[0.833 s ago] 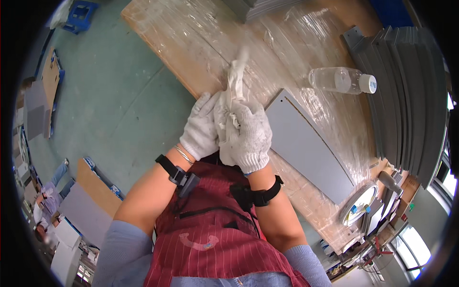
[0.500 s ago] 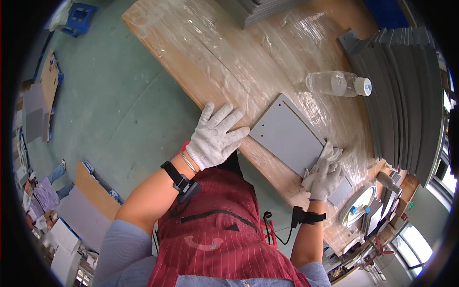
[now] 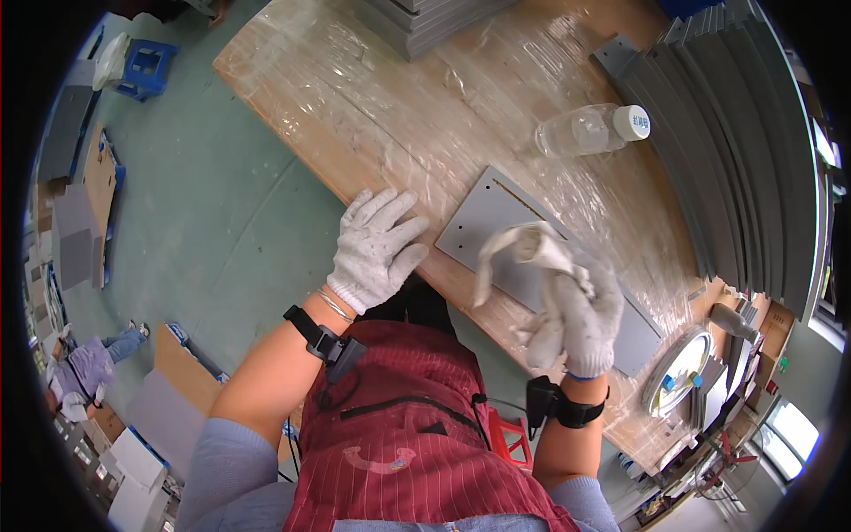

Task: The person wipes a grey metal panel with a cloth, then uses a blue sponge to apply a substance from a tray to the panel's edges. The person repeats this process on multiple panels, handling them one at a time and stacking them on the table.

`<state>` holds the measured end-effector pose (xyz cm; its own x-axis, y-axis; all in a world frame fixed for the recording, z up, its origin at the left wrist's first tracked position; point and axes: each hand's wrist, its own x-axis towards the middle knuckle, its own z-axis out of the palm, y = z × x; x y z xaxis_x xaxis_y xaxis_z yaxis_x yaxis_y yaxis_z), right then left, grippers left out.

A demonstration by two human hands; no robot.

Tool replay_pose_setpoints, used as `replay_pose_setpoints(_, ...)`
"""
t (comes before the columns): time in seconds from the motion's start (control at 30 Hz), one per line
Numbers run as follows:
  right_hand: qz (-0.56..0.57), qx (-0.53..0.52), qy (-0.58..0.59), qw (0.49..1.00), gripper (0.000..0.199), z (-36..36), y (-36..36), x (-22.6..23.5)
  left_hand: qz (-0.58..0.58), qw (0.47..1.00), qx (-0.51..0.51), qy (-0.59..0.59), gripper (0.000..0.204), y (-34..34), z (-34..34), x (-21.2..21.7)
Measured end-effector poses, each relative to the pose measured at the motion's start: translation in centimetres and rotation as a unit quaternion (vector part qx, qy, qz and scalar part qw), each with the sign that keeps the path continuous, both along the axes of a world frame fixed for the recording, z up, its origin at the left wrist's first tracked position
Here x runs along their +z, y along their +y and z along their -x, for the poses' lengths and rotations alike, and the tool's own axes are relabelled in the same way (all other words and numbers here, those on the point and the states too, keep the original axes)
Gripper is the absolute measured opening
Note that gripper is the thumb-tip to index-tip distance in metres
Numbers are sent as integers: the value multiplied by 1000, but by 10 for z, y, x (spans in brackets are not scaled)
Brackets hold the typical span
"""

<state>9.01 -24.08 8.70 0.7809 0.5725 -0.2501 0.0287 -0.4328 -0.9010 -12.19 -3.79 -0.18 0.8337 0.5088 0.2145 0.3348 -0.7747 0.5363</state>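
A grey panel (image 3: 476, 223), with small dark holes at its left end and a groove along its far side, lies slantwise near the table's front edge. My right hand (image 3: 589, 317), in a white knit glove, grips a whitish cloth (image 3: 537, 247) above the panel. The cloth's loose end hangs toward the left and hides part of the panel. At the table edge, left of the panel, my left hand (image 3: 377, 248) lies gloved with its fingers spread and nothing in it.
Plastic film covers the wooden table (image 3: 355, 115). A clear water bottle (image 3: 581, 133) lies on its side beyond the panel. Stacked grey boards (image 3: 727, 142) stand at the right, more boards (image 3: 425, 27) at the far edge. A round white-rimmed object (image 3: 678, 372) sits at the right corner.
My right hand has lifted the cloth from the panel's right part, and the cloth now swings out toward the left. My left hand stays at the table edge. The whole view has shifted slightly.
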Motion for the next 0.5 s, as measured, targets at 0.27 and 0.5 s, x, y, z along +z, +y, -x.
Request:
replay_pose_setpoints(0.27,232,26,-467,853,39,-2,46,-61,-58,998,14,14,35,-23,-28,-12)
replay_pose_setpoints(0.5,136,170,-376,901,38,30,135,-64,-96,992,6,76,39,-17,-30,-10)
